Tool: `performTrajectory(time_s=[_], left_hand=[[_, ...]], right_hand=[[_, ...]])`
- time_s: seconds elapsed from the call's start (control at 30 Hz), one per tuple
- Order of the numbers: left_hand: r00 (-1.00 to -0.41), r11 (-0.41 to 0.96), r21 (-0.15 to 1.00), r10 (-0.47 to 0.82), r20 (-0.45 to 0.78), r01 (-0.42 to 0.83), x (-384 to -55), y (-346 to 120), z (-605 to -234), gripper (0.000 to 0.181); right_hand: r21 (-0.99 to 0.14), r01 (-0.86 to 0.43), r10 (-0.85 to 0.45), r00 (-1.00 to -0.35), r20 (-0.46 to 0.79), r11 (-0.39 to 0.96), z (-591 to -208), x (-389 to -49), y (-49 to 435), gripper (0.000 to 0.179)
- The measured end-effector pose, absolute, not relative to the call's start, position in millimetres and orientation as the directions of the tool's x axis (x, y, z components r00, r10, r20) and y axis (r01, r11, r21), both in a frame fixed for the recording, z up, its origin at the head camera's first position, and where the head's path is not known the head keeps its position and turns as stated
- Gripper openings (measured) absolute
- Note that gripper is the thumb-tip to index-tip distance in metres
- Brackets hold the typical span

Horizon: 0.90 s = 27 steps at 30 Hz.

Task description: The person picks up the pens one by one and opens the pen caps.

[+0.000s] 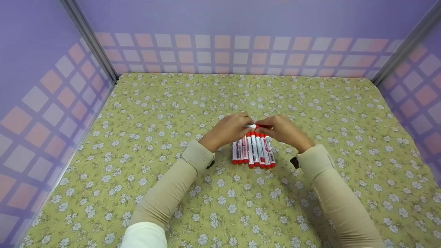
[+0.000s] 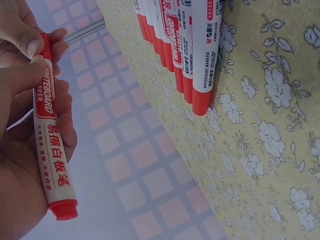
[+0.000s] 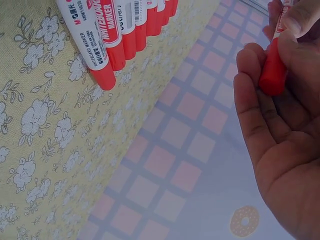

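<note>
Crosswise between my two hands lies one slim white-and-red plastic whiteboard marker (image 2: 49,150), raised off the bench (image 1: 241,203) with its flowered yellow cloth. Its long axis runs sideways, from my left hand (image 1: 231,128) to my right hand (image 1: 283,130), so neither is the nearer: each has hold of an end. My left hand is closed around the white barrel, fingers curled under it and thumb on top; my right hand pinches the smooth red cap (image 3: 273,75) between thumb and curled fingers. The cap points into my right palm, and the stepped red end plug (image 2: 63,209) points back toward my left. Just below my hands, on the side nearer my body, a row of similar red-and-white markers (image 1: 255,151) lies on the cloth, their long axes pointing away from me, roughly square to the held one.
</note>
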<state>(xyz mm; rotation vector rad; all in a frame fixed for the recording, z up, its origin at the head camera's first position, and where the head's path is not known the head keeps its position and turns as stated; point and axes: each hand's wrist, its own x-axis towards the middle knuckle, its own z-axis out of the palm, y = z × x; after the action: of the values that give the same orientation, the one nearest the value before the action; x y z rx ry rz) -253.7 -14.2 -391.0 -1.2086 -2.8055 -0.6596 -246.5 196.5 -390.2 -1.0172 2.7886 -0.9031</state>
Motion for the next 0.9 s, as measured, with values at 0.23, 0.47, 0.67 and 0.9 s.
performTrajectory(time_s=[0.23,0.47,0.67,0.9], left_hand=[[-0.687,0.615,0.318,0.693,0.22,0.722,-253.6,-14.3,-394.5,0.025],[-0.691,0.622,0.307,0.678,0.25,0.721,-253.7,-16.0,-393.8,0.023],[-0.679,0.615,0.287,0.677,0.285,0.734,-255.2,-17.1,-392.4,0.02],[-0.66,0.597,0.281,0.685,0.31,0.752,-256.3,-18.3,-391.3,0.019]], right_hand=[[-0.544,-0.596,-0.608,-0.772,0.186,0.591,-390.5,-246.1,194.8,0.024],[-0.551,-0.6,-0.602,-0.772,0.206,0.581,-389.0,-244.7,193.7,0.026],[-0.544,-0.617,-0.6,-0.764,0.238,0.569,-389.4,-244.9,192.4,0.026],[-0.547,-0.621,-0.595,-0.762,0.255,0.561,-388.4,-244.8,191.6,0.026]])
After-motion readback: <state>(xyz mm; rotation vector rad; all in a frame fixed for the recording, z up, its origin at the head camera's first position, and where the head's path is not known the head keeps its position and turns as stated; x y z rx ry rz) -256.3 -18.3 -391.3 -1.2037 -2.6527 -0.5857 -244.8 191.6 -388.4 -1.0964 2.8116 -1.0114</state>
